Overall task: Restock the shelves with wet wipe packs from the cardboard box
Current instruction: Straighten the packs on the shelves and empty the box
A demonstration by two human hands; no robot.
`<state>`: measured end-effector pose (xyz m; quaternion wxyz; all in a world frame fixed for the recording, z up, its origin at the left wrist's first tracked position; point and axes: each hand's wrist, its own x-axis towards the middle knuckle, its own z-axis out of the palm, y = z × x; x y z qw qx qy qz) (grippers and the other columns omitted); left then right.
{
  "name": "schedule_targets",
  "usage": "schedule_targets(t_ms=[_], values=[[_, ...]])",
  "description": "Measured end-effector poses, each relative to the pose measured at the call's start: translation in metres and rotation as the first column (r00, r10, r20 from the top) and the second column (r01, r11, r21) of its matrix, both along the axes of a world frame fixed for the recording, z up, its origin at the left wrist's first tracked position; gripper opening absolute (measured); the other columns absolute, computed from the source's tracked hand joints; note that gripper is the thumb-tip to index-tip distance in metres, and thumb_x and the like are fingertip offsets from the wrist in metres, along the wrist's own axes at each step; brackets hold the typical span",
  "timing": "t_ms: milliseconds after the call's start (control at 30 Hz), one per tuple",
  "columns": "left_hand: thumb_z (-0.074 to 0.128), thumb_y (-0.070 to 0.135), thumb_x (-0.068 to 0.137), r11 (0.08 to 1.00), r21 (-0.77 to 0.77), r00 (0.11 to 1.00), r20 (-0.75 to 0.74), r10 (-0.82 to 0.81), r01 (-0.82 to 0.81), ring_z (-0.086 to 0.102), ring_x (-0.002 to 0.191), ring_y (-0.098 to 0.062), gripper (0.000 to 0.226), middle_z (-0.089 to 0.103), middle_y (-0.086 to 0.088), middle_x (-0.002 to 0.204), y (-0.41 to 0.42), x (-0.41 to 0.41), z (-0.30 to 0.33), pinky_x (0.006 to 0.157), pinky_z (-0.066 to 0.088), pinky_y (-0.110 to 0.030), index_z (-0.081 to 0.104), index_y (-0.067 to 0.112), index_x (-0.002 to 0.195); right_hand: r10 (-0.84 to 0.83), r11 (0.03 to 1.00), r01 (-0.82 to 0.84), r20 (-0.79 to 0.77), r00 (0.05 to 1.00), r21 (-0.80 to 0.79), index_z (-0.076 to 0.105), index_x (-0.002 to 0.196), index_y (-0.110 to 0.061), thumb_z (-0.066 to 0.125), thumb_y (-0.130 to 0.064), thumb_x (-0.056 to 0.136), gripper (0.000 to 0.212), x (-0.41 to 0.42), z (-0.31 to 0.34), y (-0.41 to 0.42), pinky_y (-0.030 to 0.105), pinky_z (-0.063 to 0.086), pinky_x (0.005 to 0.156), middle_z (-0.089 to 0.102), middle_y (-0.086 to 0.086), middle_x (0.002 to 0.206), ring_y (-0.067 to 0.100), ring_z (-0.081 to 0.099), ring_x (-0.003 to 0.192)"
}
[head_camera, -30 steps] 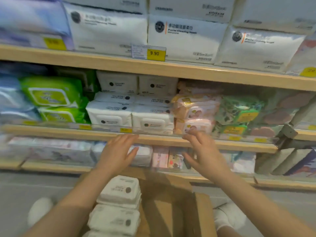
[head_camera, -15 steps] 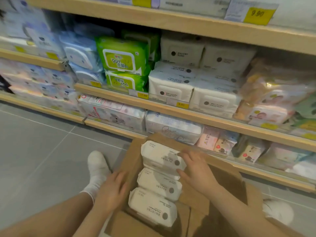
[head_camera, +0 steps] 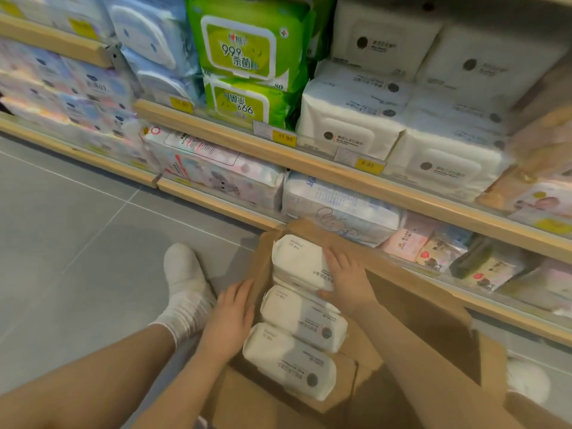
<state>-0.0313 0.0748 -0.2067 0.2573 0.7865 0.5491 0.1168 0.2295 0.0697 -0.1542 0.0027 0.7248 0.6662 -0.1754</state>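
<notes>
An open cardboard box sits on the floor in front of the shelves. Three white wet wipe packs lie in a row along its left side. My right hand rests on the right side of the farthest pack, thumb under its near edge and fingers over its top. My left hand lies flat against the outside of the box's left wall, fingers apart, holding nothing. The middle pack and the nearest pack lie untouched. Matching white packs are stacked on the middle shelf above.
Green packs and blue packs fill the middle shelf at left. The wooden shelf edge carries yellow price tags. Larger packs sit on the bottom shelf. My white-socked foot rests on the grey tiled floor left of the box.
Both hands have dropped from the shelf down to the box. The right hand has closed onto the farthest pack; the left hand has settled against the box's left wall. The view tilted down and left.
</notes>
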Motion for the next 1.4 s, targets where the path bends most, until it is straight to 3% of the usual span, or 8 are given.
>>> schedule_targets(t_ms=[200,467,567,667,833,1000,1167,1400], values=[[0.032,0.039,0.093,1.0,0.006,1.0,0.017,0.005,-0.005,0.044,0.117,-0.02,0.053,0.043,-0.002,0.134,0.0,-0.002,-0.001,0.095,0.044,-0.035,0.031,0.02,0.143,-0.032,0.995,0.029,0.027,0.999,0.099,0.024,0.144,-0.018,0.073,-0.041,0.073,0.089,-0.014,-0.007,-0.007,0.034,0.027,0.108,0.037,0.003,0.139,0.024,0.035,0.125],[0.046,0.024,0.094,1.0,-0.006,1.0,0.026,-0.006,0.006,0.043,0.116,-0.02,0.052,0.044,-0.003,0.133,0.001,-0.001,0.003,0.094,0.044,-0.034,0.03,0.018,0.143,-0.042,0.994,0.06,0.194,0.98,-0.087,0.005,0.146,-0.021,0.078,-0.047,0.064,0.114,-0.017,-0.01,0.007,0.038,0.024,0.11,0.036,0.007,0.132,0.028,0.037,0.123],[0.046,0.024,0.094,1.0,0.009,1.0,0.024,-0.014,0.014,0.044,0.115,-0.021,0.052,0.044,-0.003,0.132,0.001,-0.001,0.0,0.094,0.044,-0.035,0.031,0.018,0.143,-0.023,0.993,0.051,0.257,0.966,-0.103,0.0,0.146,-0.02,0.074,-0.039,0.069,0.108,-0.02,-0.013,0.008,0.038,0.025,0.11,0.034,0.008,0.131,0.028,0.035,0.123],[0.046,0.026,0.094,1.0,0.015,1.0,0.007,-0.005,0.005,0.045,0.115,-0.021,0.053,0.044,-0.004,0.133,0.0,-0.002,-0.001,0.094,0.045,-0.035,0.031,0.018,0.144,-0.047,0.996,0.06,0.191,0.98,-0.063,0.011,0.142,-0.022,0.069,-0.028,0.07,0.092,-0.017,-0.013,0.009,0.039,0.029,0.105,0.04,0.008,0.129,0.029,0.039,0.119],[0.051,0.024,0.087,0.993,0.107,0.994,-0.103,-0.04,0.051,0.052,0.107,-0.03,0.052,0.052,-0.011,0.126,0.003,-0.001,0.002,0.086,0.05,-0.043,0.04,0.01,0.136,-0.128,0.992,0.129,0.072,0.989,-0.003,0.02,0.14,-0.024,0.071,-0.044,0.068,0.09,-0.002,0.001,-0.024,0.038,0.031,0.099,0.04,0.004,0.126,0.026,0.039,0.118],[0.062,0.023,0.078,0.929,0.272,0.961,-0.183,-0.207,0.252,0.048,0.113,-0.026,0.054,0.052,-0.008,0.124,0.003,0.029,0.012,0.105,0.031,-0.045,0.048,0.01,0.128,-0.271,0.962,0.271,0.022,0.962,0.025,0.023,0.14,-0.026,0.071,-0.059,0.065,0.095,0.034,0.015,-0.087,0.039,0.032,0.096,0.043,0.0,0.123,0.023,0.041,0.115],[0.075,0.021,0.071,0.87,0.194,0.887,-0.191,-0.419,0.453,0.052,0.115,-0.028,0.064,0.055,-0.009,0.126,0.01,0.083,0.0,0.098,0.044,-0.048,0.05,0.012,0.13,-0.438,0.898,0.439,0.032,0.898,-0.029,0.021,0.14,-0.028,0.07,-0.062,0.065,0.096,0.073,0.014,-0.136,0.043,0.031,0.105,0.041,-0.001,0.131,0.022,0.038,0.122],[0.064,0.034,0.082,0.806,0.041,0.777,-0.297,-0.555,0.591,0.043,0.125,-0.027,0.06,0.048,-0.006,0.135,0.027,0.131,-0.039,0.104,0.034,-0.041,0.044,0.016,0.136,-0.528,0.848,0.529,0.016,0.849,-0.024,0.025,0.138,-0.027,0.071,-0.057,0.067,0.089,0.098,-0.003,-0.166,0.038,0.031,0.1,0.042,-0.001,0.126,0.022,0.04,0.119]])
